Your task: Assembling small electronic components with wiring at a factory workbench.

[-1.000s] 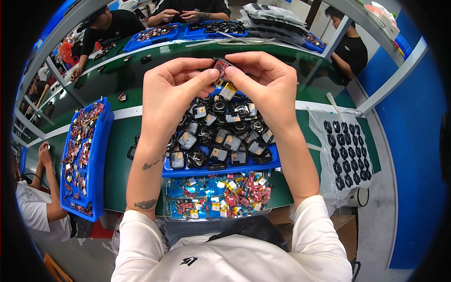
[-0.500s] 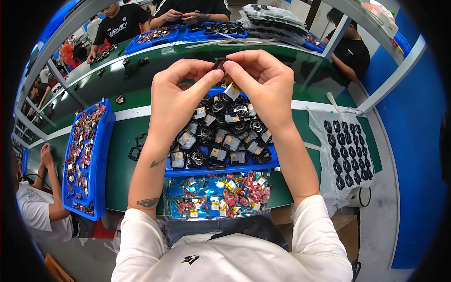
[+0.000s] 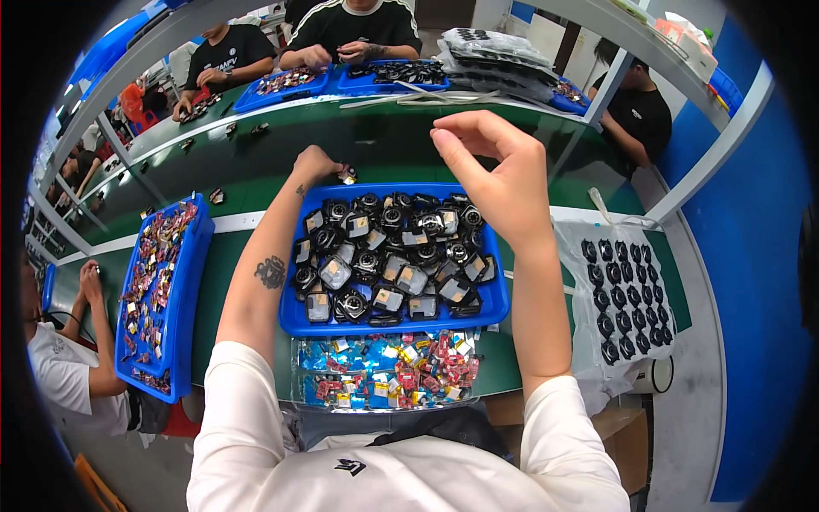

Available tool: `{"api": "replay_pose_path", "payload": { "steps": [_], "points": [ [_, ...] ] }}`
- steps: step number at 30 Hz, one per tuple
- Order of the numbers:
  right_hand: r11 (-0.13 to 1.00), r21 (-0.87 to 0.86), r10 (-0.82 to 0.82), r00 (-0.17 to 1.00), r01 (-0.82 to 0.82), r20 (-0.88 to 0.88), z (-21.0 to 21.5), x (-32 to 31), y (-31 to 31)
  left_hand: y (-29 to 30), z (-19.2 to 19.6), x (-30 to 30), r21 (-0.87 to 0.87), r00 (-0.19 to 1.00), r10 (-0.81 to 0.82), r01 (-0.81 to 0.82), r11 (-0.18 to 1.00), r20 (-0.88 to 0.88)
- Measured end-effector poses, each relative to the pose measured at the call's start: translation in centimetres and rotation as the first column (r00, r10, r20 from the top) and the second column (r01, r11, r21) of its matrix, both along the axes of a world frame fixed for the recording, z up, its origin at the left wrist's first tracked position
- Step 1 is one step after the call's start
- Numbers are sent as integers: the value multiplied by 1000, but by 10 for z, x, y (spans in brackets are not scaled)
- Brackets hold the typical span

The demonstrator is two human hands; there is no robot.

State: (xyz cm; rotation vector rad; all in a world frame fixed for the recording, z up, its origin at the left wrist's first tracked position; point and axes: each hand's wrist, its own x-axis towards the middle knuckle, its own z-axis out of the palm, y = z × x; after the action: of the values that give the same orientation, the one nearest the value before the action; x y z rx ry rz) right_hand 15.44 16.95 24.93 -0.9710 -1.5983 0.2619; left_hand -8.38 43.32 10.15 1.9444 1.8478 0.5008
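Observation:
Over the green work surface, just beyond the blue tray (image 3: 503,294), my left hand (image 3: 314,163) is closed, its fingers mostly hidden. At its fingertips is a small watch assembly (image 3: 346,174) with a pale battery showing. My right hand (image 3: 503,175) hangs in the air above the tray's far right corner. Its thumb and curled forefinger are slightly apart, with nothing between them. Black watch cases (image 3: 367,261), several with pale squares on them, fill the tray below my hands. Nearer me lies a clear tray of red circuit boards with small batteries (image 3: 435,363).
On the left stands a long blue tray (image 3: 203,256) of circuit boards. A white sheet holding rows of black round parts (image 3: 627,299) lies right. Grey frame posts (image 3: 712,158) rise at the sides. Co-workers sit across and left; loose assemblies (image 3: 217,196) dot the green surface.
My hands have parted. The left went down and left with the watch assembly; the right moved slightly right and lower, without it. The tray of watch cases is now in fuller view.

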Motion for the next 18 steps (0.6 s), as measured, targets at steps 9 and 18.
{"api": "replay_pose_path", "payload": {
  "steps": [9, 18],
  "points": [
    [981, -142, 130, 991, -134, -33, -11, 2, 12, -168, 108, 43, 796, 660, -751, 451, 405, 8],
    [602, 279, 730, 658, -748, 188, -20, -41, 8, -248, 138, 65, 790, 395, -886, 610, 56, -242]
  ]
}}
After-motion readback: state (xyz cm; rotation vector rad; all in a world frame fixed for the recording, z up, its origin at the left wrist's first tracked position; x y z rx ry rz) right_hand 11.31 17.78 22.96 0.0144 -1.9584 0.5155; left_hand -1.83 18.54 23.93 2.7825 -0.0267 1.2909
